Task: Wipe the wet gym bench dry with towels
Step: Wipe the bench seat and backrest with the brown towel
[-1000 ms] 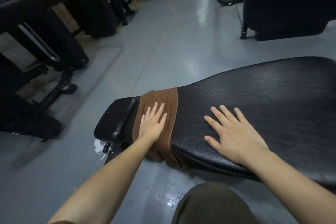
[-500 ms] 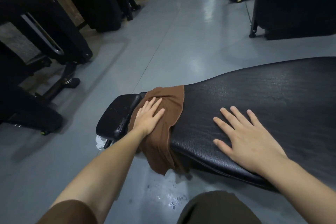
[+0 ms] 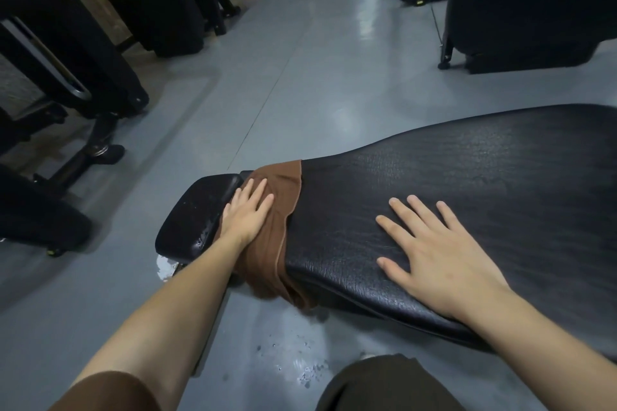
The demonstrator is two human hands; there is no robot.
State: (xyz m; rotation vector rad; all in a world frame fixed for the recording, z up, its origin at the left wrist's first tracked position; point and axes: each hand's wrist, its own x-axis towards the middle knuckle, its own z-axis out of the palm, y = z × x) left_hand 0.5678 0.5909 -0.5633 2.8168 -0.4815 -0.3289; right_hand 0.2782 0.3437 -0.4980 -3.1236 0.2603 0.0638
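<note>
A black padded gym bench runs from the middle of the view to the right edge, with a smaller black seat pad at its left end. A brown towel lies draped across the narrow end of the long pad, and its near end hangs over the front edge. My left hand presses flat on the towel's left part, fingers straight, beside the seat pad. My right hand rests flat on the bare black pad, fingers spread, well to the right of the towel.
Water drops and a wet patch lie on the grey floor below the bench. Black gym machines stand along the left, and another black machine at the back right. My knee shows at the bottom.
My left hand has slid the towel leftward toward the seat pad, bunching it narrower. My right hand stays flat on the pad.
</note>
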